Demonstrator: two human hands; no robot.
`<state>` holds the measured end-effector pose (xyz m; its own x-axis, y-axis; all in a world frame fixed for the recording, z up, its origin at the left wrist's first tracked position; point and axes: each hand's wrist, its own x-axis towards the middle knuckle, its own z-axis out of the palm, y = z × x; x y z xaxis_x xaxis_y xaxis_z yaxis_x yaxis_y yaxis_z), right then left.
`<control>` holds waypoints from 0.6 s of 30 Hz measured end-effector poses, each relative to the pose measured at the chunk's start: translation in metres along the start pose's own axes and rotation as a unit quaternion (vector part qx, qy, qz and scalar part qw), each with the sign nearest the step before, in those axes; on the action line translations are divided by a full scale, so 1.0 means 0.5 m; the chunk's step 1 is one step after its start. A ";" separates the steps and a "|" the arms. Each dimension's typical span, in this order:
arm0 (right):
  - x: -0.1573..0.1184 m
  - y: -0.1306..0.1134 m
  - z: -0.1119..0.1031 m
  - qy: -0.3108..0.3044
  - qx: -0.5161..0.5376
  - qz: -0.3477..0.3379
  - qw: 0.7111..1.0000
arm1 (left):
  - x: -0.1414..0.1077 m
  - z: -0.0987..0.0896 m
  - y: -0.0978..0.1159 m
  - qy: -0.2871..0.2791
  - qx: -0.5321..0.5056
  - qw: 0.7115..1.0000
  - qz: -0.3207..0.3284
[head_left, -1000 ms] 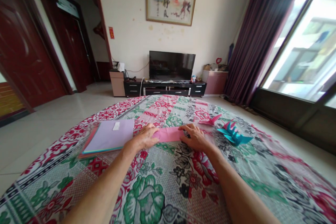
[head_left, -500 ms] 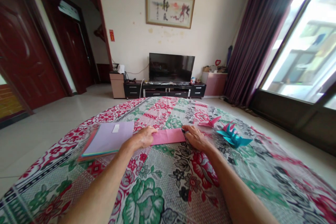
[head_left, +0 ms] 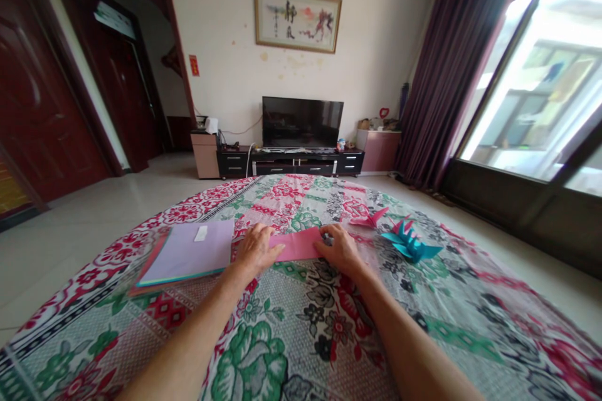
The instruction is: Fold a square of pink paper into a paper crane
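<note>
The left hand (head_left: 256, 249) and right hand (head_left: 339, 247) touch opposite ends of the folded pink paper (head_left: 298, 244) lying between them; whether either grips it, I cannot tell. Far ahead of both stands a black cabinet (head_left: 281, 169), drawers (head_left: 234, 165) closed.

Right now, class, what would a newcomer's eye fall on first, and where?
Probably the bright pink folded paper strip, touched at its ends by the left hand and right hand. Next, the spiky teal paper shapes to its right and the lilac-topped stack of paper sheets to its left, all on the red-green flowered tablecloth.
</note>
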<state>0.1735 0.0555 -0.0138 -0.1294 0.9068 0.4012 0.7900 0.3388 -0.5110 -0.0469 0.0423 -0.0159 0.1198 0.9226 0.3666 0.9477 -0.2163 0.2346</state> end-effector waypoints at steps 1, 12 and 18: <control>0.002 0.002 0.001 0.005 0.035 -0.009 0.999 | 0.002 0.001 0.000 0.017 -0.012 1.000 -0.007; 0.022 0.015 0.011 0.117 0.428 0.086 0.892 | 0.017 -0.006 0.007 0.086 -0.372 0.912 -0.148; 0.022 0.020 0.014 0.100 0.506 0.116 0.849 | 0.018 -0.007 0.019 0.105 -0.528 0.829 -0.153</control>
<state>0.1758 0.0707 -0.0200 0.1434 0.9520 0.2704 -0.1512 0.2911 -0.9447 -0.0377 0.0474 -0.0073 -0.2375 0.9340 0.2669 0.1230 -0.2437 0.9620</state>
